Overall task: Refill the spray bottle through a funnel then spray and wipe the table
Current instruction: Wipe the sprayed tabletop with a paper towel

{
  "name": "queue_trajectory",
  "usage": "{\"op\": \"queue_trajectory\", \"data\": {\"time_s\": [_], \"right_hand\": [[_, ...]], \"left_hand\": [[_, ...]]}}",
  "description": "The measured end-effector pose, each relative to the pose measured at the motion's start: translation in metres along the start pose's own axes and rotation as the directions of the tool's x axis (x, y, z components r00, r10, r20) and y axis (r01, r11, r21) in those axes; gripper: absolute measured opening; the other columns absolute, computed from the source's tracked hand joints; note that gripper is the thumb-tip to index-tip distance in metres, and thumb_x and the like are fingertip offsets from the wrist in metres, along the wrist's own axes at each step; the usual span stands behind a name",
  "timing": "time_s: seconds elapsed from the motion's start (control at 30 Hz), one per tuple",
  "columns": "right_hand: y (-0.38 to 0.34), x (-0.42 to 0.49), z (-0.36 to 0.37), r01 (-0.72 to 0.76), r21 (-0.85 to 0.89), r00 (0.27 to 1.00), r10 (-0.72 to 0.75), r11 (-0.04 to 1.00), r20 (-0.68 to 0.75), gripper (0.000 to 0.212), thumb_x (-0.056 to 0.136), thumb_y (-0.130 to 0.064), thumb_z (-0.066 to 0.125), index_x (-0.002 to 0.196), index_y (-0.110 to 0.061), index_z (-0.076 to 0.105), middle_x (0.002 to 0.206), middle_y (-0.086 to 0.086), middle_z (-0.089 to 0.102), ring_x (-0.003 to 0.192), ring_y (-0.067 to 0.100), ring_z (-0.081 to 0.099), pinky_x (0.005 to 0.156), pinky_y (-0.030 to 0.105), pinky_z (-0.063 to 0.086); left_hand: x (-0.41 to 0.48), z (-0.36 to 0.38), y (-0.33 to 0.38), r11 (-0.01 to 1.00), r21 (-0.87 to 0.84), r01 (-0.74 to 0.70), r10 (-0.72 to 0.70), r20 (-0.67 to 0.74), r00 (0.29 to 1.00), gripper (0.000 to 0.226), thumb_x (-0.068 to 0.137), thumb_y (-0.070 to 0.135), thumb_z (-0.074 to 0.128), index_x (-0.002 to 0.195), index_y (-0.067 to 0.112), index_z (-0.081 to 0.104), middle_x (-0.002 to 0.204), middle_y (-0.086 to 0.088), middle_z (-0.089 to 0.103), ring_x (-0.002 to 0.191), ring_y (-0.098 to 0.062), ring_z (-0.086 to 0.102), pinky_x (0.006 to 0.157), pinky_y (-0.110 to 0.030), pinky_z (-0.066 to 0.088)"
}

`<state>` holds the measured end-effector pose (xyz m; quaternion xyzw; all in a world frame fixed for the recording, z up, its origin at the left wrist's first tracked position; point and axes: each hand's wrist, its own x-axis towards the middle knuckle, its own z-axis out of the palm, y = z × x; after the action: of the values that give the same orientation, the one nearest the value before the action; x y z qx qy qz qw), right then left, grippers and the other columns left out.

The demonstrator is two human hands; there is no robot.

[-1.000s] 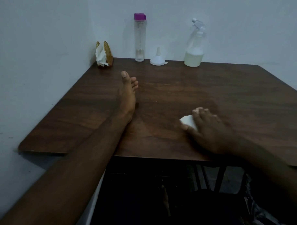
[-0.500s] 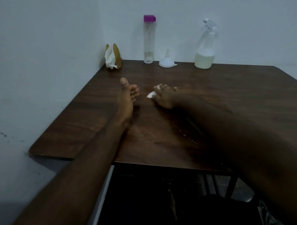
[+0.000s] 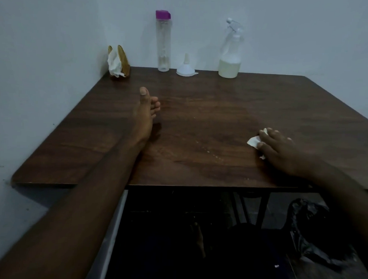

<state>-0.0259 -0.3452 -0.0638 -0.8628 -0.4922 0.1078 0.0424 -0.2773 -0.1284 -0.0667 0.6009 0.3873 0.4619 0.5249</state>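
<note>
Dark wood-grain table (image 3: pixel 201 102). Along its far edge, left to right: napkin holder (image 3: pixel 119 63), purple-capped clear bottle (image 3: pixel 164 42), inverted white funnel (image 3: pixel 185 68), spray bottle (image 3: pixel 229 61). A white tissue (image 3: pixel 254 141) lies front right under the right hand (image 3: pixel 276 151).

You see a wood-grain table (image 3: pixel 222 103) with a faint sheen, a clear plastic spray bottle (image 3: pixel 230 57), a matt plastic funnel (image 3: pixel 186 69), a clear tall bottle (image 3: pixel 164 44) and a crumpled paper tissue (image 3: pixel 254 141).
</note>
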Motion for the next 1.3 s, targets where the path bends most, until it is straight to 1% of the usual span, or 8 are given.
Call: {"op": "queue_trajectory", "data": {"time_s": [0.13,0.33,0.53,0.7,0.83,1.03,1.13,1.3], "right_hand": [[-0.071,-0.02,0.018,0.235,-0.029,0.97,-0.236,0.972,-0.054,0.06,0.105,-0.045,0.026,0.156,-0.013,0.022,0.165,0.011,0.015,0.153,0.023,0.012,0.12,0.038,0.011],[-0.162,-0.023,0.043,0.62,-0.075,0.785,-0.617,0.781,0.057,0.057,0.106,-0.045,0.024,0.158,-0.023,0.018,0.167,0.004,0.011,0.154,0.018,0.006,0.122,0.041,0.004],[-0.063,0.067,0.015,0.162,-0.066,0.977,-0.169,0.985,-0.127,0.058,0.104,-0.049,0.022,0.151,-0.017,0.033,0.159,0.011,0.029,0.148,0.026,0.024,0.117,0.051,0.019],[-0.075,0.12,0.006,-0.001,-0.043,0.997,-0.002,0.999,-0.071,0.061,0.103,-0.048,0.023,0.152,-0.012,0.03,0.161,0.017,0.024,0.148,0.033,0.021,0.119,0.053,0.019],[-0.166,0.116,0.019,0.336,-0.05,0.94,-0.338,0.94,-0.044,0.058,0.103,-0.045,0.027,0.15,-0.011,0.035,0.158,0.015,0.032,0.146,0.03,0.029,0.117,0.048,0.025],[-0.212,0.014,0.045,0.739,-0.087,0.672,-0.739,0.668,0.042,0.056,0.106,-0.037,0.027,0.156,-0.012,0.022,0.164,0.008,0.02,0.152,0.021,0.016,0.121,0.042,0.013],[-0.15,0.004,0.039,0.638,-0.113,0.768,-0.64,0.762,0.023,0.058,0.106,-0.043,0.026,0.159,-0.022,0.013,0.167,-0.002,0.01,0.153,0.012,0.006,0.121,0.037,0.005],[-0.053,0.068,0.002,0.176,-0.085,0.98,-0.183,0.981,-0.08,0.059,0.104,-0.048,0.026,0.154,-0.016,0.028,0.163,0.009,0.023,0.15,0.025,0.019,0.119,0.046,0.017]], "left_hand": [[-0.003,-0.004,0.001,0.999,-0.033,0.017,-0.018,-0.018,1.0,0.072,0.099,0.064,0.013,0.123,0.014,0.058,0.124,-0.006,0.063,0.113,-0.015,0.061,0.107,-0.038,0.044],[-0.007,-0.007,0.004,0.994,-0.097,0.045,-0.052,-0.067,0.996,0.069,0.099,0.064,0.011,0.118,0.016,0.058,0.119,-0.003,0.063,0.111,-0.014,0.061,0.107,-0.036,0.043],[-0.005,-0.007,0.003,0.991,-0.116,0.06,-0.068,-0.068,0.995,0.068,0.098,0.064,0.011,0.115,0.017,0.058,0.119,-0.004,0.063,0.113,-0.015,0.06,0.105,-0.035,0.043],[-0.002,-0.01,0.003,0.986,-0.165,0.021,-0.054,-0.194,0.979,0.066,0.1,0.062,0.012,0.112,0.017,0.06,0.113,-0.001,0.066,0.11,-0.014,0.063,0.105,-0.034,0.045],[-0.002,-0.016,0.004,0.981,-0.192,-0.026,-0.038,-0.321,0.946,0.067,0.1,0.06,0.014,0.11,0.014,0.062,0.109,-0.003,0.069,0.104,-0.014,0.066,0.101,-0.034,0.049],[0.002,-0.019,0.0,0.979,-0.2,0.025,-0.082,-0.28,0.957,0.074,0.098,0.065,0.014,0.108,0.012,0.064,0.106,-0.004,0.071,0.101,-0.015,0.068,0.099,-0.036,0.05],[0.003,-0.016,0.0,0.986,-0.158,0.057,-0.094,-0.24,0.966,0.069,0.099,0.064,0.014,0.1,0.018,0.064,0.105,-0.003,0.07,0.1,-0.014,0.067,0.098,-0.036,0.05],[0.001,-0.012,0.002,0.993,-0.109,0.053,-0.077,-0.23,0.97,0.062,0.098,0.065,0.015,0.097,0.023,0.062,0.106,-0.001,0.069,0.101,-0.012,0.065,0.099,-0.035,0.048]]}}
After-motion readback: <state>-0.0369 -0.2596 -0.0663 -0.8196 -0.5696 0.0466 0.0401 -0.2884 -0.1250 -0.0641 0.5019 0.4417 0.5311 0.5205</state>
